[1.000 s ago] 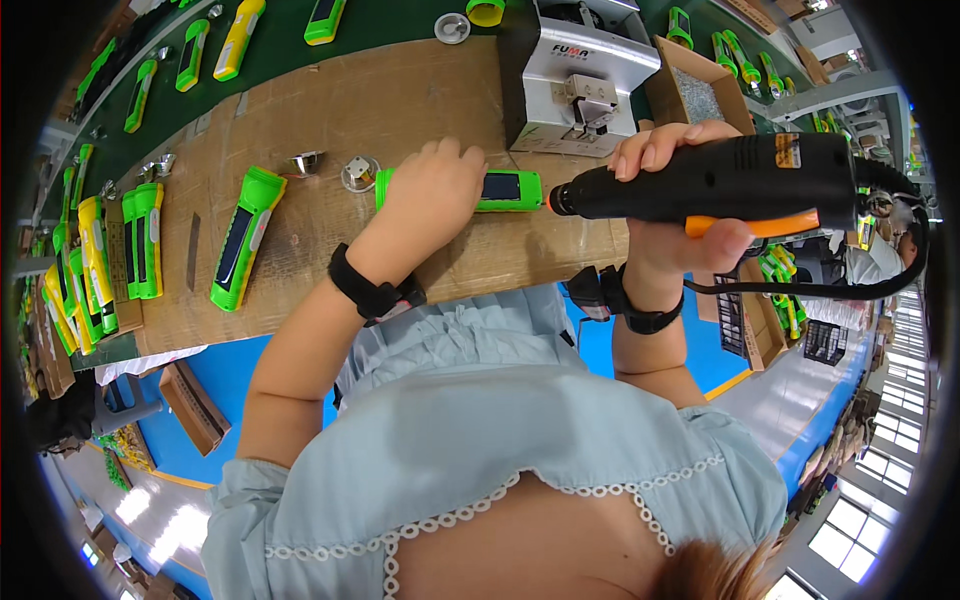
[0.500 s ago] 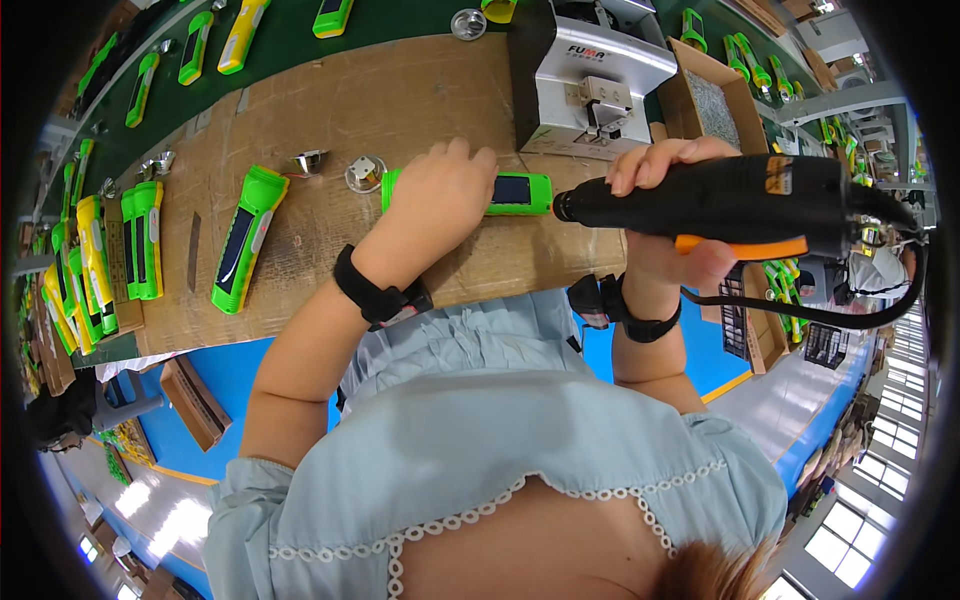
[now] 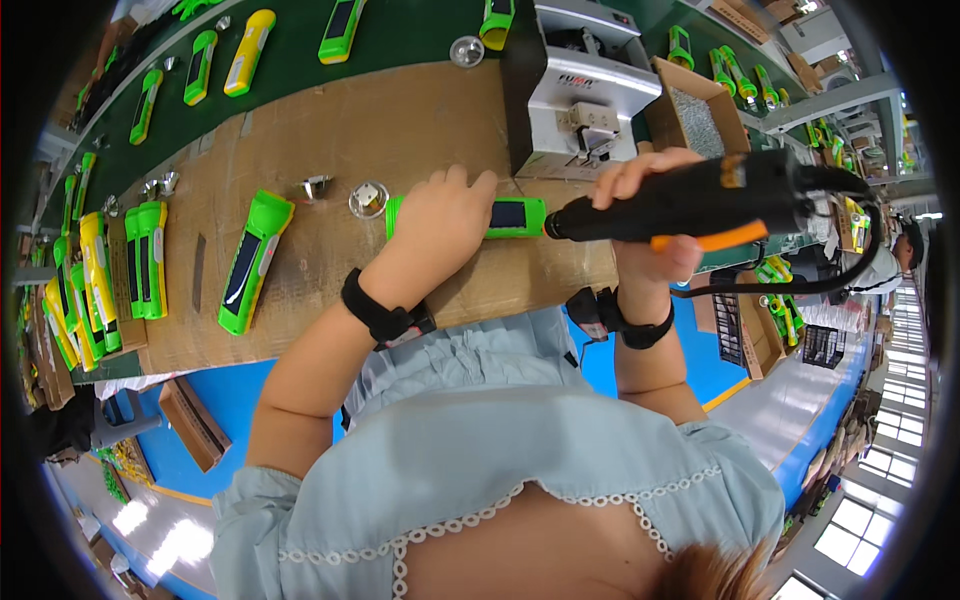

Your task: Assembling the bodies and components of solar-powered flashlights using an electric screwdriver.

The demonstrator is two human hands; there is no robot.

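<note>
A green flashlight (image 3: 516,217) with a dark panel lies sideways on the cardboard, its middle covered by my left hand (image 3: 447,222), which is wrapped over it. My right hand (image 3: 650,205) grips a black electric screwdriver (image 3: 690,195) with an orange lever and a cable. The screwdriver's tip meets the right end of the flashlight. Just left of the flashlight sits a round reflector with a white piece (image 3: 368,199). A small silver reflector cup (image 3: 317,187) lies beyond it, and another green flashlight (image 3: 254,262) rests farther left.
A silver and black screw-feeding machine (image 3: 585,105) stands at the back right, beside a carton of small metal screws (image 3: 697,122). Several green and yellow flashlights (image 3: 95,270) crowd the left edge. More lie along the green bench top (image 3: 290,60) behind the cardboard sheet (image 3: 400,110).
The view has shifted, so the bench sits slightly lower in the picture. My left hand stays on the flashlight; the screwdriver remains at its end, its rear swung slightly left.
</note>
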